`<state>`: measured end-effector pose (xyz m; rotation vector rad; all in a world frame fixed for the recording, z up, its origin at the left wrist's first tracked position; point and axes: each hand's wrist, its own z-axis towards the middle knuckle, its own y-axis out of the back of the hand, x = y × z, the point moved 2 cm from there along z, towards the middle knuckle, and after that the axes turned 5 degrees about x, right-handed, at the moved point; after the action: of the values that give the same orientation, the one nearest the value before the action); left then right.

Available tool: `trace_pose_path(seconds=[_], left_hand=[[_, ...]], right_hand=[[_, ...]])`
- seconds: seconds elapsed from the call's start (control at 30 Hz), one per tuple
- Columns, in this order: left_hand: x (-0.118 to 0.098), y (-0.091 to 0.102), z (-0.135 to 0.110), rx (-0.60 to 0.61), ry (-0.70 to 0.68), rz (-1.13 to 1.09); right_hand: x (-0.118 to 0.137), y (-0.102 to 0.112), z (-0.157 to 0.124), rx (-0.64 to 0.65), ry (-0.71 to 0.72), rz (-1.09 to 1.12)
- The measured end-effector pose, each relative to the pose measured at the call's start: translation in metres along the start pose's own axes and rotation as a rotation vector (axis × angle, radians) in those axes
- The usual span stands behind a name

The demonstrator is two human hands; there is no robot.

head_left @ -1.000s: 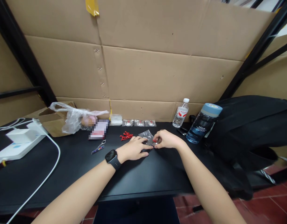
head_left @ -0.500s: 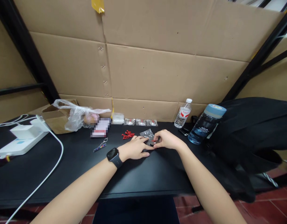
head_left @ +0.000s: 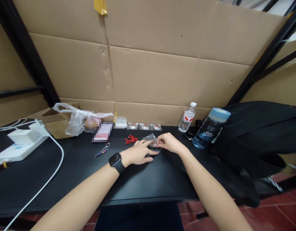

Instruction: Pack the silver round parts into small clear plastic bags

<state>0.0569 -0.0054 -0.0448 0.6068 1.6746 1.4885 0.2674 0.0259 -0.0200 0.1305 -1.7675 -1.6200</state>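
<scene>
While a cardboard wall (head_left: 148, 80) rises behind it, the black counter (head_left: 148, 183) has a black bag (head_left: 263, 134) at its right end and a blue-lidded bottle (head_left: 209, 130) beside that. The left hand (head_left: 137, 153) lies palm down, fingers spread, touching a small clear packet (head_left: 148, 137) on the counter between both hands. The right hand (head_left: 169, 142) bunches its fingertips at the packet's right side; whether they grip it, I cannot tell. Tangled red cords (head_left: 131, 139) lie just beyond the left hand. A round silvery piece (head_left: 153, 144) shows at the packet.
</scene>
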Motion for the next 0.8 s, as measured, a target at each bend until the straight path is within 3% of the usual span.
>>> trace_pose_path(seconds=[0.33,0.5,0.6,0.67,0.8], left_hand=[[0.004,-0.001,0.002,-0.001,0.009,-0.001],[0.007,0.013,0.001,-0.225,0.035,0.002],[0.011,0.017,0.002,-0.353,0.137,0.029],[0.014,0.014,0.005,-0.369,0.174,0.058],[0.017,0.008,0.010,-0.390,0.216,0.034]], right_hand=[[-0.003,-0.016,0.013,-0.303,-0.083,-0.218],[-0.009,-0.007,0.011,-0.141,0.098,0.085],[-0.019,0.006,0.005,-0.149,0.142,0.193],[-0.025,0.009,0.003,-0.180,0.146,0.166],[-0.028,0.002,0.005,-0.124,0.176,0.120]])
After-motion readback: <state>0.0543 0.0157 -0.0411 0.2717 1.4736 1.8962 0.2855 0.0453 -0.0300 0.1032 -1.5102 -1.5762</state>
